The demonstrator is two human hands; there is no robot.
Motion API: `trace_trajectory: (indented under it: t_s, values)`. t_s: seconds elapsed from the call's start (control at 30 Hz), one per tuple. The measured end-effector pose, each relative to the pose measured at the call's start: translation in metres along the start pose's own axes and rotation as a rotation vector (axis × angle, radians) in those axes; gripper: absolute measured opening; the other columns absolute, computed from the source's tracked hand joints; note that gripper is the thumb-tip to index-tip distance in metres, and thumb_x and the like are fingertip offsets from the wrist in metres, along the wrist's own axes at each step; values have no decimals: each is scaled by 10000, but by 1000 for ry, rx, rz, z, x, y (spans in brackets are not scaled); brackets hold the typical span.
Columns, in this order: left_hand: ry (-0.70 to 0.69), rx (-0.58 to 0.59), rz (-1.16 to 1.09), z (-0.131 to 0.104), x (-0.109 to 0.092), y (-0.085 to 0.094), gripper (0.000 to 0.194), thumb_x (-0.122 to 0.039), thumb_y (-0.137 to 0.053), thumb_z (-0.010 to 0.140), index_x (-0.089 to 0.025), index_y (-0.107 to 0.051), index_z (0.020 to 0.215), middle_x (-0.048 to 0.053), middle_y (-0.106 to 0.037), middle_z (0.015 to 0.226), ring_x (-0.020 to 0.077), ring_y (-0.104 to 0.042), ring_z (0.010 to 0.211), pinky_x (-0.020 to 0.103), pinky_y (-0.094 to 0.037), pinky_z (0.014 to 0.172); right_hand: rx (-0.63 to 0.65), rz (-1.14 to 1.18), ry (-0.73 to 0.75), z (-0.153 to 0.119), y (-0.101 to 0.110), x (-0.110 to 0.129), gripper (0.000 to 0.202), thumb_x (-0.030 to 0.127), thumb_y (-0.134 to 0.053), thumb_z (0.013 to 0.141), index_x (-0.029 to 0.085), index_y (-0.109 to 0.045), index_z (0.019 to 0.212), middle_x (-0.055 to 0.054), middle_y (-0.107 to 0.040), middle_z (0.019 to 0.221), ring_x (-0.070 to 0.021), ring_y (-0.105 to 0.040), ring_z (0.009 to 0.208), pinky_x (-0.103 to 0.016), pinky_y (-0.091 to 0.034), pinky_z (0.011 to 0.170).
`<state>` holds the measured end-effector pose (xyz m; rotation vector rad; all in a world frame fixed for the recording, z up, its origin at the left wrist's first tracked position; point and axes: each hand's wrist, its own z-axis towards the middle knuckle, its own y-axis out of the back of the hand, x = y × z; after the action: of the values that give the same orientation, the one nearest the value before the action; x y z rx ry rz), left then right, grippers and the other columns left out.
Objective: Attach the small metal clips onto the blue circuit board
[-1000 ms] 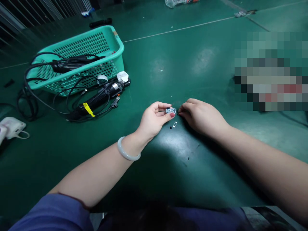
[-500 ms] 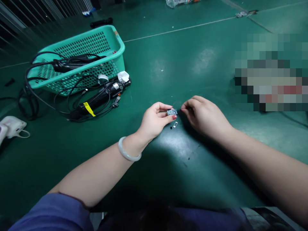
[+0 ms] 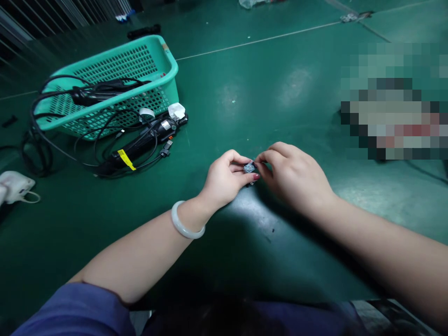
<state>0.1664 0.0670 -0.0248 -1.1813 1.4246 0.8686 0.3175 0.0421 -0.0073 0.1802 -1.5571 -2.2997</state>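
Note:
A small blue-grey circuit board (image 3: 248, 168) is pinched between the thumb and fingers of my left hand (image 3: 226, 176), just above the green surface. My right hand (image 3: 297, 171) is closed in a pinch, its thumb and index tips up against the board's right edge. Whether those tips grip the board or some tiny piece is hidden from me. Just below my left thumb, small parts (image 3: 251, 184) lie on the surface, mostly covered by the hand.
At the left stands a green plastic basket (image 3: 171, 74) with black cables and a black tool inside. In front of it lies a black cylindrical tool (image 3: 140, 148) with a yellow label and cords. A white plug (image 3: 16, 186) is at the left edge. A blurred-out patch covers the right.
My right hand has come left, and its fingertips now meet the edge of the board. The board has tilted a little in my left hand, which covers more of the small parts below.

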Motion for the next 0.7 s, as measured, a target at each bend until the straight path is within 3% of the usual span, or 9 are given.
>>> trace_trajectory:
  t_s: [0.3,0.47,0.57,0.7]
  values:
    - [-6,13,-35,1,0,2,402,-106,-831,520,-156,-526,778,-16,-661,719,101,-642,681,277,-516,710,-30,-39,82,-3,4,1,233,204,-491,902,165,-705,820,-73,-660,820,-171,-556,711,-283,-414,604]
    - [-9,21,-180,5,0,5,389,-103,-832,534,-145,-548,796,-2,-680,802,110,-667,773,302,-513,828,-50,94,42,-4,8,1,268,235,-449,927,194,-714,922,-75,-682,904,-179,-600,795,-287,-453,679]
    - [22,13,-300,7,-2,7,316,-115,-789,624,-144,-567,847,0,-684,815,100,-674,795,299,-500,882,-62,184,-35,-4,13,-2,255,243,-459,922,210,-710,950,-71,-691,937,-183,-625,815,-296,-476,706]
    - [86,-32,-405,10,-5,9,196,-106,-692,744,-155,-573,892,4,-688,844,101,-686,844,279,-491,899,116,339,-42,-4,13,-10,159,252,-554,873,211,-703,910,-57,-698,917,-187,-649,805,-305,-499,712]
